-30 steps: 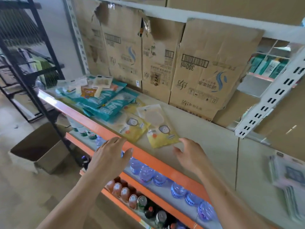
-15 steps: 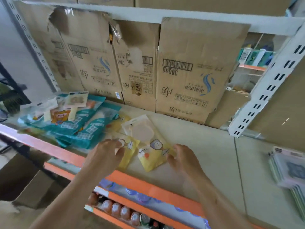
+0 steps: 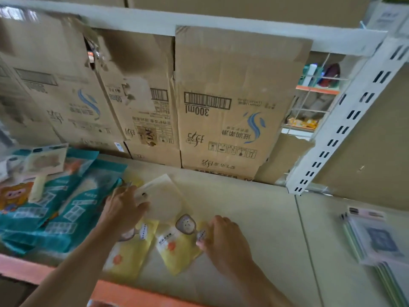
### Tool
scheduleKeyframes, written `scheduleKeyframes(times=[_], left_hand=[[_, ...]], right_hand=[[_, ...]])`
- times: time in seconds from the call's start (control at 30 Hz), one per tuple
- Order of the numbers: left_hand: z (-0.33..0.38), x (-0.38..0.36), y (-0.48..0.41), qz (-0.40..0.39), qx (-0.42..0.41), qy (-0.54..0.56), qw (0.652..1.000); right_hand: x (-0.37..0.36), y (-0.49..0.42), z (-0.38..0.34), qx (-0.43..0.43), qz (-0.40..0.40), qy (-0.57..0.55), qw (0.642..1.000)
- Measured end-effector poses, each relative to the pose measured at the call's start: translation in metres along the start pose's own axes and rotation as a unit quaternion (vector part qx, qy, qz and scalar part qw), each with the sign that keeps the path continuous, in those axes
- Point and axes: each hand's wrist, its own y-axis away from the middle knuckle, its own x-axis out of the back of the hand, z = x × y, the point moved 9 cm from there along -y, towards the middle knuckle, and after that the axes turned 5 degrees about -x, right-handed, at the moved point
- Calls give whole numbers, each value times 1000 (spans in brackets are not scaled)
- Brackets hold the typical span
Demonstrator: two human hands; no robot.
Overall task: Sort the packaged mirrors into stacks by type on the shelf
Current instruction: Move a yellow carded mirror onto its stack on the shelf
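Observation:
Two yellow mirror packs lie side by side on the shelf. My left hand rests on the left yellow pack, its fingertips touching the upper left edge of the right yellow pack, whose clear window shows a round mirror. My right hand touches that pack's right edge with curled fingers. Teal mirror packs lie heaped at the left, with a handled mirror pack and an orange cartoon pack on top. The picture is blurred.
Flattened cardboard boxes line the back of the shelf. A white slotted upright divides the bays. A stack of pale flat packs lies at the right. The orange shelf lip runs along the front.
Both hands have moved forward from the shelf's front edge onto the two yellow packs. The view has shifted closer to the shelf and to the right.

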Motion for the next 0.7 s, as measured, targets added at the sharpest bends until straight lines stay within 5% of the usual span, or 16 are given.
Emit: scheduleKeyframes(times=[0.7], left_hand=[[-14, 10, -17, 38, -37, 83, 995]], right_hand=[[3, 4, 19, -95, 49, -115, 988]])
